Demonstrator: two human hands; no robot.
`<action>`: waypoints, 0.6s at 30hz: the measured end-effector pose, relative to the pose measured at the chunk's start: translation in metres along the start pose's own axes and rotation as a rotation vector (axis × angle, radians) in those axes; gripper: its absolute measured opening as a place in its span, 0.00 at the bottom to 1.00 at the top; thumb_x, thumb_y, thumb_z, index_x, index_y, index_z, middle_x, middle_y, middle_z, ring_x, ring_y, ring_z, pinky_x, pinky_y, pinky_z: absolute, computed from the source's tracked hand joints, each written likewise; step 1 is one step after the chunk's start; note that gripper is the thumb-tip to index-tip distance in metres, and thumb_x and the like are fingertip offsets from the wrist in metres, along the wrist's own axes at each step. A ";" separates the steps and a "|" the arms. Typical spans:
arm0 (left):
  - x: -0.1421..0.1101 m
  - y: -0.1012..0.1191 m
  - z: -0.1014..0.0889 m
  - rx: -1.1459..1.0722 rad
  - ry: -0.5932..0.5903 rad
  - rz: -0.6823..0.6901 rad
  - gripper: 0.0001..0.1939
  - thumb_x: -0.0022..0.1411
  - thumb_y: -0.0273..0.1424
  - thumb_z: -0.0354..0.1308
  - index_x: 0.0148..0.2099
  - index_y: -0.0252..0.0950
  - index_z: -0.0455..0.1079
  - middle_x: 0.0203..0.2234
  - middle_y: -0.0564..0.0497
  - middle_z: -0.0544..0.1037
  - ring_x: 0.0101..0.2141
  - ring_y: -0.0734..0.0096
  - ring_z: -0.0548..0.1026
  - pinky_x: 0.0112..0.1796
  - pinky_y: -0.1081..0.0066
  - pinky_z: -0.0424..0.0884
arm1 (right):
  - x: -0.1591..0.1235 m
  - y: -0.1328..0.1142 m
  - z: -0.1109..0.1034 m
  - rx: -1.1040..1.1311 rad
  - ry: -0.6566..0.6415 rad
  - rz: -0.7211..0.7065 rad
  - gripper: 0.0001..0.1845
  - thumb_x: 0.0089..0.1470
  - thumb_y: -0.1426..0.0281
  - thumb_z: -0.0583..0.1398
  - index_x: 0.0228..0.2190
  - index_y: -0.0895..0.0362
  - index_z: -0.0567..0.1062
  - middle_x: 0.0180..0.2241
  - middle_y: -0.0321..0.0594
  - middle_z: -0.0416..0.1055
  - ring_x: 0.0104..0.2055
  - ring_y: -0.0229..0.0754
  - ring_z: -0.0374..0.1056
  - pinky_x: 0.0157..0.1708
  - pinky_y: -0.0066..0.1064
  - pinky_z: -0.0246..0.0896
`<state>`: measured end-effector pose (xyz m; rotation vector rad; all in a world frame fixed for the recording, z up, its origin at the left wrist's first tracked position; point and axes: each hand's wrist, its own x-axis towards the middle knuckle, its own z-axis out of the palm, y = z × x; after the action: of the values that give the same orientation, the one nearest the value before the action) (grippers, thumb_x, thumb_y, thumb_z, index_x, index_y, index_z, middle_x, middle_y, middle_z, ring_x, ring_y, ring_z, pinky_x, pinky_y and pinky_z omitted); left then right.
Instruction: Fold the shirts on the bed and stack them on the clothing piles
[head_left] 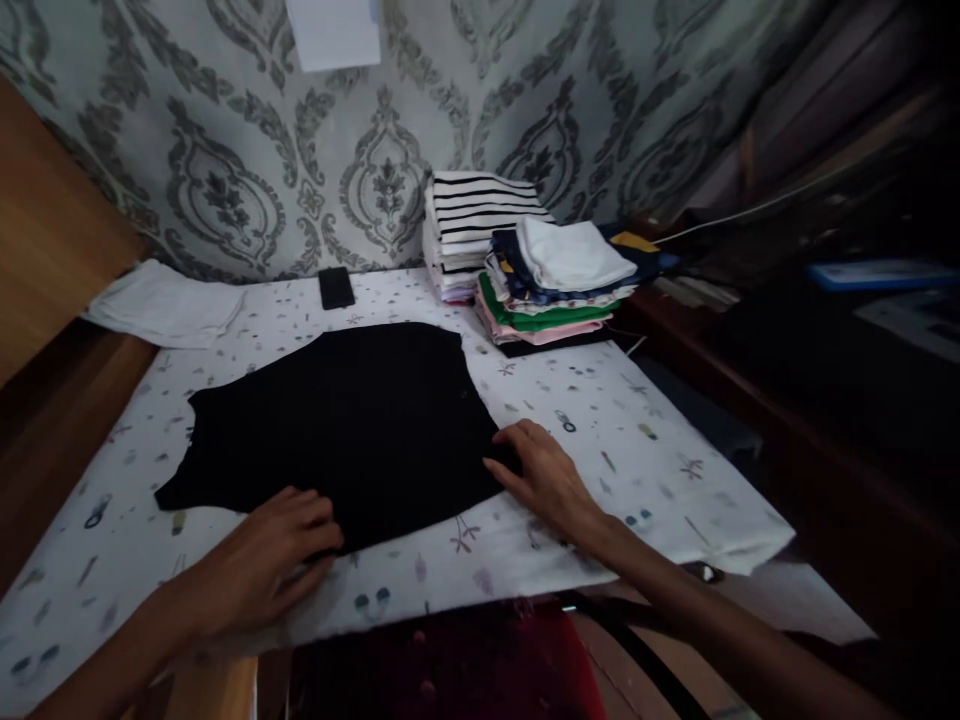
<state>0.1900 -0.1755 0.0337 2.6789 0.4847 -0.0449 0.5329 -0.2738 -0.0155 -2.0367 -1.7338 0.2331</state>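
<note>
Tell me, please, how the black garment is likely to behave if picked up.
The black garment would probably droop, since it lies thin and flat on the tablecloth. It is likely light for its spread, showing little thickness at its edges. Pushed, it may wrinkle but hardly roll, being spread out.

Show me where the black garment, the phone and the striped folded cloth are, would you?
Black garment (341, 430): head view, middle of its flat upper surface.
Phone (336, 288): head view, middle of its dark face.
Striped folded cloth (487, 205): head view, its striped top.
</note>
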 end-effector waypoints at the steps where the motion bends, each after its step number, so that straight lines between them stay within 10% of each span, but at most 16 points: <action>1: -0.002 0.001 0.000 -0.001 -0.015 -0.005 0.13 0.67 0.29 0.48 0.39 0.43 0.75 0.34 0.51 0.76 0.34 0.68 0.74 0.44 0.65 0.71 | -0.004 0.002 -0.001 0.005 -0.001 0.017 0.05 0.56 0.65 0.59 0.35 0.53 0.71 0.36 0.42 0.71 0.41 0.50 0.70 0.41 0.41 0.68; 6: -0.004 0.006 0.001 0.060 0.116 0.003 0.17 0.68 0.34 0.50 0.56 0.49 0.70 0.44 0.49 0.77 0.43 0.63 0.75 0.50 0.60 0.71 | -0.010 -0.001 -0.003 0.029 -0.014 0.122 0.04 0.54 0.67 0.60 0.32 0.53 0.69 0.34 0.40 0.71 0.37 0.46 0.69 0.37 0.37 0.64; 11: -0.008 0.008 0.004 0.018 -0.025 0.022 0.13 0.69 0.32 0.49 0.49 0.48 0.74 0.40 0.51 0.77 0.39 0.66 0.75 0.43 0.66 0.73 | -0.013 -0.002 -0.011 0.027 -0.063 0.205 0.07 0.53 0.64 0.61 0.32 0.52 0.69 0.33 0.38 0.73 0.35 0.44 0.70 0.34 0.34 0.61; 18: -0.014 -0.005 0.023 0.135 0.080 -0.011 0.10 0.68 0.34 0.51 0.49 0.45 0.70 0.40 0.51 0.76 0.39 0.64 0.75 0.39 0.65 0.72 | -0.018 0.001 -0.019 0.028 -0.106 0.244 0.06 0.54 0.66 0.59 0.26 0.53 0.68 0.29 0.36 0.73 0.30 0.41 0.68 0.31 0.32 0.58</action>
<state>0.1760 -0.1851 0.0117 2.8186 0.5384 0.0280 0.5379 -0.2956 -0.0020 -2.2501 -1.5290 0.4468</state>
